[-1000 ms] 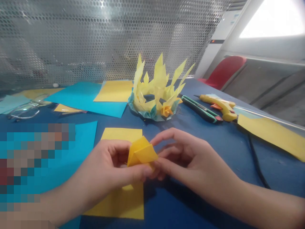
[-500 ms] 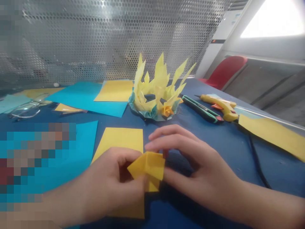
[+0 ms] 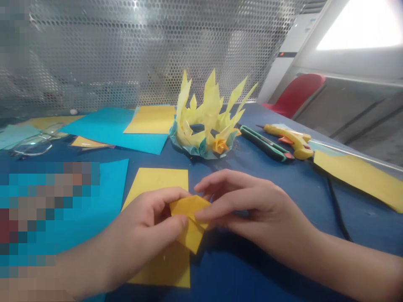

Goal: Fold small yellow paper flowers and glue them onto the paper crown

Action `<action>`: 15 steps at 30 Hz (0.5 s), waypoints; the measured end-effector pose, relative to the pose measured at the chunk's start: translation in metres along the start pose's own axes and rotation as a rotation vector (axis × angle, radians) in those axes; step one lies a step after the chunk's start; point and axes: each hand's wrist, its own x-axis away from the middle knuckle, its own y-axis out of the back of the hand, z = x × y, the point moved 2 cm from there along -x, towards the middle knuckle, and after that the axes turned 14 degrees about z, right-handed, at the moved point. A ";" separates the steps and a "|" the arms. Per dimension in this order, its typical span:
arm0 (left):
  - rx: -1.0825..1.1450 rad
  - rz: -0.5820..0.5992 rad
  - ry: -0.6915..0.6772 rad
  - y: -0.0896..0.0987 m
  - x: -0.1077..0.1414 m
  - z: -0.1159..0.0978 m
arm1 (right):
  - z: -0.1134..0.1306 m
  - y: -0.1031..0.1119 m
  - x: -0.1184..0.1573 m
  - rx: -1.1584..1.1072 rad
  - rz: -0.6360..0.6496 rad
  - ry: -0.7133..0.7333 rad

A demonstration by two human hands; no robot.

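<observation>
A small piece of folded yellow paper (image 3: 192, 237) is held up between my two hands, above a yellow paper sheet (image 3: 165, 272) on the table. My left hand (image 3: 138, 239) pinches it from the left, thumb on the near face and fingers behind. From the right, my right hand (image 3: 252, 209) presses the paper's right edge with its fingertips; the fingers behind the paper are partly hidden. Just beyond my hands stands a crown (image 3: 212, 100) of pointed yellow paper pieces on a crumpled blue-green band, with an orange paper flower (image 3: 220, 145) at its front.
A green-black utility knife (image 3: 267, 144), a yellow glue gun (image 3: 294, 140) with a black cord, and a yellow paper strip (image 3: 359, 178) lie at right. Blue sheets (image 3: 107, 126) and clear-lensed glasses (image 3: 33, 144) are at left. A perforated metal screen (image 3: 151, 54) rises behind.
The folded paper has turned in my hands, a corner now pointing down. My right fingers have moved left from beside it and closed on its right edge.
</observation>
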 end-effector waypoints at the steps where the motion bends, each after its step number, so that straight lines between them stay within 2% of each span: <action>1: 0.007 0.002 -0.010 0.000 0.000 0.000 | 0.000 0.000 -0.001 -0.004 0.001 0.000; 7: 0.037 0.015 0.002 0.001 0.002 0.003 | 0.005 -0.002 -0.002 0.006 0.001 -0.035; 15: -0.263 -0.016 -0.015 0.000 0.001 0.000 | 0.003 -0.004 0.000 -0.137 -0.064 -0.173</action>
